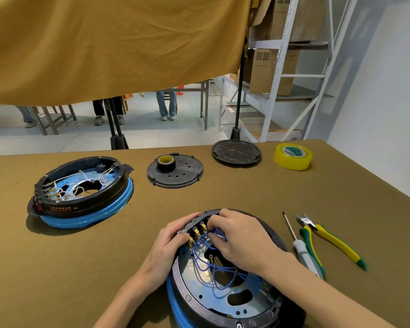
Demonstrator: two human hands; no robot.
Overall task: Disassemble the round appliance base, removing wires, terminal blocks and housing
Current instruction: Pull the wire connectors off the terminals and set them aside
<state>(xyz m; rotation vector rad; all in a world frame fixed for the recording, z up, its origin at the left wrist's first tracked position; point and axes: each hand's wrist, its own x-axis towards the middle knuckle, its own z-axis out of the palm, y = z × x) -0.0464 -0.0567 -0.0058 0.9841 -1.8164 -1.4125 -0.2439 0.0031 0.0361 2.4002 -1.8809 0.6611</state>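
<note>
A round appliance base (199,301), black with a blue rim, lies open side up at the near middle of the table. Blue wires (213,263) loop across its metal plate to brass terminals (195,233) on the far rim. My left hand (168,242) grips the base's far-left rim beside the terminals. My right hand (239,237) reaches over the base and pinches the blue wires close to the terminals. Part of the base lies hidden under my right forearm.
A second open base (81,192) with white wires sits at the left. Two black round covers (175,174) (236,152) lie further back, one carrying a black tape roll (166,162). Yellow tape (292,156), a screwdriver (298,247) and green-yellow cutters (327,240) lie at the right.
</note>
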